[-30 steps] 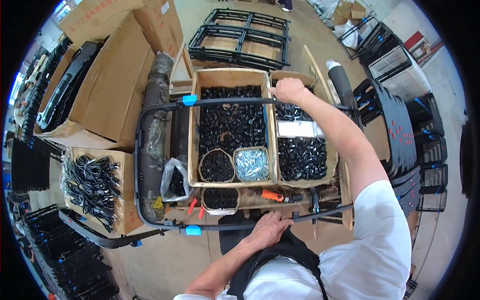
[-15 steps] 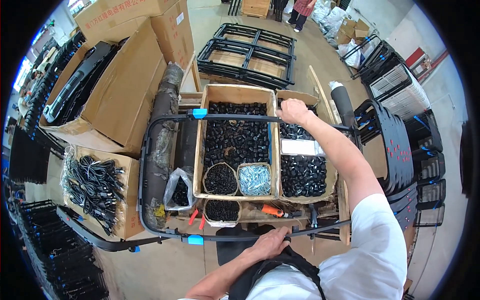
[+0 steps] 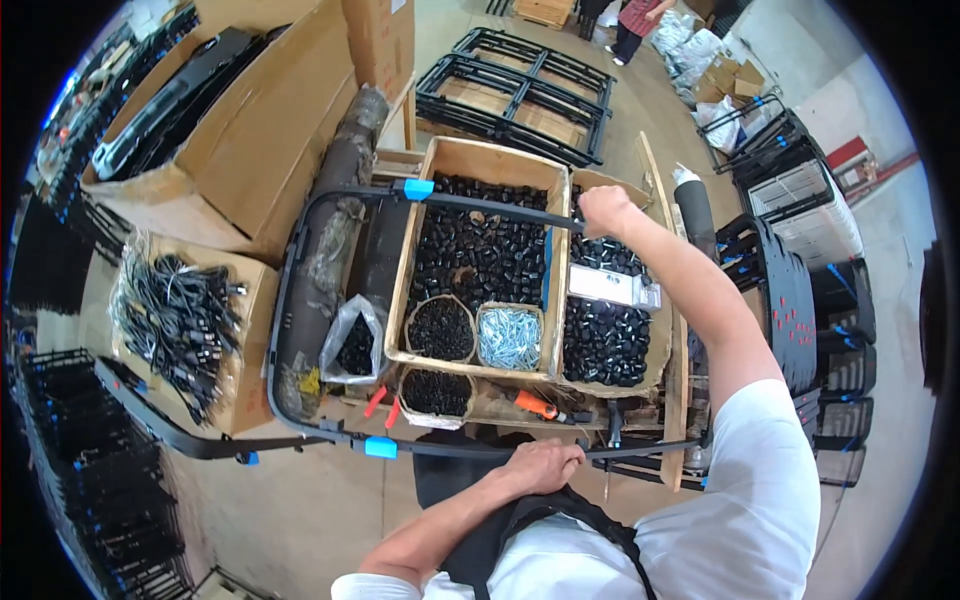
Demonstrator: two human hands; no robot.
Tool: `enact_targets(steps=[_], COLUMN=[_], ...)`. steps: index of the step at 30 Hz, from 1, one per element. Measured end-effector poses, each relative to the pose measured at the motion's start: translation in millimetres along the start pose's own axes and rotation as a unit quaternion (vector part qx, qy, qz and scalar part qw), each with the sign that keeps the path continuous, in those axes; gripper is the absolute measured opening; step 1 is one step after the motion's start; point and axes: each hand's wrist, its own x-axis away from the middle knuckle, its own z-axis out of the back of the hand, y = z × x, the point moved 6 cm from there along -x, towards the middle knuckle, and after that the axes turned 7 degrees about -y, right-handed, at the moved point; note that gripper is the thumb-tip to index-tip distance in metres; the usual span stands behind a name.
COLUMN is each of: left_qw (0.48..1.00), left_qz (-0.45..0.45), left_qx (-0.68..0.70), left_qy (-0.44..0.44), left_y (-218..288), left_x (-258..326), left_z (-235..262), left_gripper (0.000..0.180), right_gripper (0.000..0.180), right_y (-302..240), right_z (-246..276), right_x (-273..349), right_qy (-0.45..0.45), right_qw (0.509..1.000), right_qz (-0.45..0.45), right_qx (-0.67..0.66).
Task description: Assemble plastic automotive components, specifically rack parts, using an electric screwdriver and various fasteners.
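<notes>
The big black round-cornered frame (image 3: 500,209) across the middle of the picture could drop and spill the thin silver metal screws (image 3: 510,338) if the right hand (image 3: 605,210), curled round its top edge, or left hand (image 3: 545,466), curled over its bottom edge, slips.

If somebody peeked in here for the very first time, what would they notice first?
Probably the big black frame around and across the wooden box in the middle, with the left hand on its near side and the right hand on its far side. Next, maybe the silvery screws in the box's near right corner, and the orange tool just in front.
</notes>
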Motion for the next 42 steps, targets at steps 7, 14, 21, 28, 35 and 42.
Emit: enact_targets(steps=[7, 14, 21, 28, 35, 42], left_qw=[0.995, 0.996, 0.995, 0.997, 0.993, 0.996], left_qz=[-0.009, 0.047, 0.074, 0.046, 0.055, 0.058], left_qx=[0.048, 0.080, 0.054, 0.053, 0.101, 0.068], left_qy=[0.083, -0.008, -0.033, -0.026, 0.042, 0.019], left_y=[-6, -8, -4, -2, -14, -10], left_x=[3, 8, 11, 7, 5, 12], left_z=[1, -2, -3, -9, -16, -5], left_gripper=[0.033, 0.033, 0.030, 0.033, 0.037, 0.030], right_gripper=[0.027, 0.049, 0.056, 0.059, 0.051, 0.034], right_y=[-3, 11, 5, 10, 4, 5], right_z=[11, -5, -7, -16, 5, 6], right_x=[-12, 4, 1, -1, 12, 23], right_qy=[0.116, 0.160, 0.174, 0.152, 0.132, 0.060], right_qw=[0.990, 0.958, 0.955, 0.967, 0.979, 0.997], right_qz=[0.069, 0.108, 0.043, -0.017, -0.049, -0.002], right_qx=[-0.030, -0.212, -0.237, -0.206, -0.149, -0.045])
